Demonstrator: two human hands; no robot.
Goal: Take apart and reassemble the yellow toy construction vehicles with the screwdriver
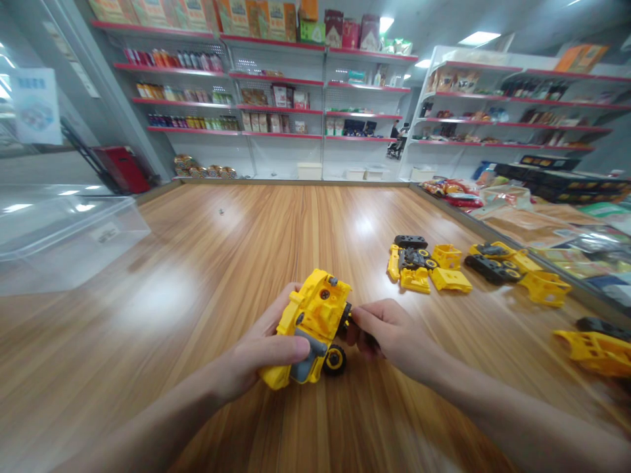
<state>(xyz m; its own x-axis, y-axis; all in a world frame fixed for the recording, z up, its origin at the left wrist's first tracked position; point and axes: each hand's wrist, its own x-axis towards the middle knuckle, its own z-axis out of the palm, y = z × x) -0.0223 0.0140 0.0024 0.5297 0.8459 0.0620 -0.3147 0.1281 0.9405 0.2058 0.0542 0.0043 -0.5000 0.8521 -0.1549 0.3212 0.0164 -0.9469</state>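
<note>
A yellow toy construction vehicle (315, 315) with a grey part and a black-and-yellow wheel sits low over the wooden floor (246, 236). My left hand (256, 355) wraps round its left side, thumb across the grey part. My right hand (389, 335) pinches at the toy's right side, by a black wheel; what its fingertips hold is hidden. To the right lie loose yellow and black toy parts (426, 266), and a second group of parts (513, 266) lies further right.
A clear plastic bin (59, 236) stands at the left. Another yellow toy piece (596, 351) lies at the right edge. Packaged goods (517, 203) line the right side. Store shelves (276, 98) fill the back wall, with a red case (123, 167) at the far left.
</note>
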